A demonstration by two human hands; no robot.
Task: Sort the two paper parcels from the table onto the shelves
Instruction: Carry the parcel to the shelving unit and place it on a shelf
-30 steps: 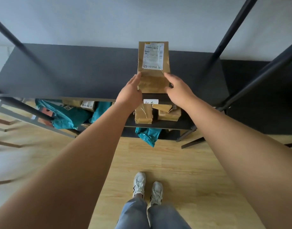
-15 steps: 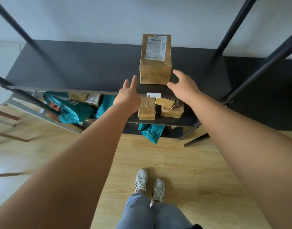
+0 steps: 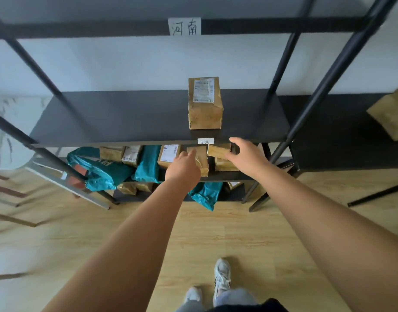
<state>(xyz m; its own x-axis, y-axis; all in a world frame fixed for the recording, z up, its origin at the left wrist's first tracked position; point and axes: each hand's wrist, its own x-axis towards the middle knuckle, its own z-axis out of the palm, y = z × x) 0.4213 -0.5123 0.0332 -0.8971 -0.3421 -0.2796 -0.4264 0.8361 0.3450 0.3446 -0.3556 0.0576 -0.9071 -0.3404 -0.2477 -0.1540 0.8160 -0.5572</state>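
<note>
Creased brown paper parcel [image 3: 205, 104] stands on matte shelf [image 3: 126, 118]; both hands' grip released.

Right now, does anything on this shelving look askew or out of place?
The brown paper parcel sits square on the middle shelf, both hands off it. Below, a teal bag droops over the lower shelf's front edge, and a small brown parcel lies tilted across others.
</note>
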